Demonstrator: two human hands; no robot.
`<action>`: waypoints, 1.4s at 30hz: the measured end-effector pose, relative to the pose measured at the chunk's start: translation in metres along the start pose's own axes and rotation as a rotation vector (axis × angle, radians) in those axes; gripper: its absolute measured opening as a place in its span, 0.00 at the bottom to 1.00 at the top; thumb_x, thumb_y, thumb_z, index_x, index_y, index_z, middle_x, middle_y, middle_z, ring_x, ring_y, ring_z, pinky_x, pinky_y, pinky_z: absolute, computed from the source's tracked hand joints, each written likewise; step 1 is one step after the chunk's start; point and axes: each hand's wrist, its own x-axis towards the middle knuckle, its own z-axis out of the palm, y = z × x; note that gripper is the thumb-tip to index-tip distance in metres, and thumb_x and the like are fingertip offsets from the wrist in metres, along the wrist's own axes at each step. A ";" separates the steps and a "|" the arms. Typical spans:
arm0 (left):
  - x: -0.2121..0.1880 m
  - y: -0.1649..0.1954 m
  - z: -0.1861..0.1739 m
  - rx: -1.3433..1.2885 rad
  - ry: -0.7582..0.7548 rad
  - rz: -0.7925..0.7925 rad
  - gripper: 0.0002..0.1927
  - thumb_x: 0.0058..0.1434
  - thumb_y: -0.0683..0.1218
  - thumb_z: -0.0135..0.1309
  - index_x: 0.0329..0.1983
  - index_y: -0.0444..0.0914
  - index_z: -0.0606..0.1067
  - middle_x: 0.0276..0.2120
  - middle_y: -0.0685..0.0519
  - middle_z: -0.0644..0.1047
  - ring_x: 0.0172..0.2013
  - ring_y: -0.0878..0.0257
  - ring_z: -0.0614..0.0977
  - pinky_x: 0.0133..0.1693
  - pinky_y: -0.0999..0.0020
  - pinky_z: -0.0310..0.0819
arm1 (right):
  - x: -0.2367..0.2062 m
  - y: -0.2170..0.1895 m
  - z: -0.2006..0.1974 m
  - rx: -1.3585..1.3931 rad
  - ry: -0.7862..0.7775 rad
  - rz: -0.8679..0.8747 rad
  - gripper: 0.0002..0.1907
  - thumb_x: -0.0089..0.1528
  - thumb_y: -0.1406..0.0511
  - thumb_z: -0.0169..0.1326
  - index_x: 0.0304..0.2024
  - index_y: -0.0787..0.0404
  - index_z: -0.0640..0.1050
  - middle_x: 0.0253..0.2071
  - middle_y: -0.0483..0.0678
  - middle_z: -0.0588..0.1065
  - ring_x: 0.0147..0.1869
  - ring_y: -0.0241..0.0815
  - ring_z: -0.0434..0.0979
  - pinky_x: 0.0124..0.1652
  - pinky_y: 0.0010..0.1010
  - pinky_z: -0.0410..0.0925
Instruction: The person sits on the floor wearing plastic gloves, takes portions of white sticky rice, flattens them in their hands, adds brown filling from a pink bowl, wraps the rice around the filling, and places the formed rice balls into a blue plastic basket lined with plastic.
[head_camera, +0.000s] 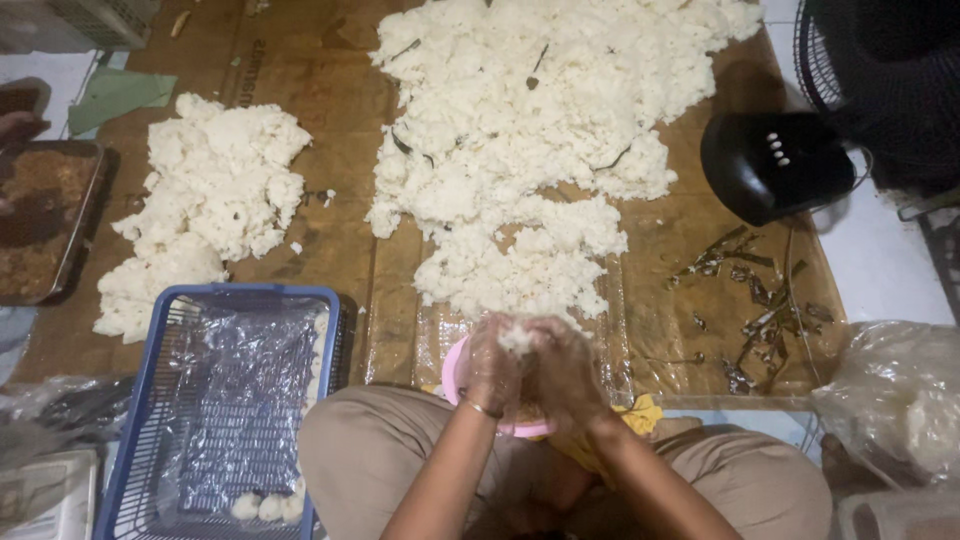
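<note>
At the far left a shallow metal tray (45, 220) is sitting on the floor, filled with a brown crumbly mass. Just right of it, a smaller heap of white rice (205, 200), lumpy and sticky-looking, is lying on a brown mat (340, 110) covered with clear glossy film. Below that heap a blue plastic basket (150, 400) with slotted walls is standing, lined with crinkled clear plastic; 3 or so small white balls (268, 507) are resting in its near corner.

In the middle a much larger rice heap (530, 130) is spreading up the mat, flecked with thin dark leaf strips. At its near edge the left hand (493, 365) and right hand (562, 370), both in thin clear gloves, are pressing together, fingers curled narrowly around a small white rice lump (517, 338) cupped between the palms. A pink round bowl (458, 375) is showing beneath them, above the person's tan-clothed knees.

Further right, limp dark leaf scraps (760, 305) are lying scattered, a black fan base (775, 165) is standing behind them, and a cloudy plastic bag (900, 400) is bulging at the edge.
</note>
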 end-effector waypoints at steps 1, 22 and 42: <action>0.008 -0.005 -0.003 0.006 -0.014 -0.063 0.13 0.74 0.56 0.47 0.48 0.43 0.71 0.41 0.51 0.76 0.41 0.56 0.78 0.42 0.59 0.77 | 0.000 0.003 0.002 -0.110 0.028 -0.173 0.12 0.67 0.61 0.44 0.45 0.53 0.78 0.44 0.46 0.75 0.49 0.45 0.76 0.48 0.36 0.76; -0.012 0.015 0.009 0.446 0.125 -0.264 0.36 0.68 0.73 0.36 0.58 0.43 0.77 0.40 0.57 0.80 0.43 0.64 0.77 0.38 0.68 0.69 | 0.030 0.001 0.023 0.074 -0.057 -0.118 0.09 0.66 0.62 0.50 0.47 0.54 0.77 0.44 0.46 0.75 0.49 0.43 0.75 0.46 0.35 0.72; 0.069 -0.008 -0.018 0.851 0.118 -0.107 0.12 0.67 0.50 0.51 0.46 0.40 0.79 0.35 0.53 0.81 0.33 0.63 0.82 0.30 0.66 0.74 | 0.118 0.059 -0.016 -0.402 -0.523 -0.300 0.09 0.66 0.63 0.53 0.49 0.55 0.77 0.44 0.45 0.76 0.46 0.41 0.75 0.42 0.32 0.69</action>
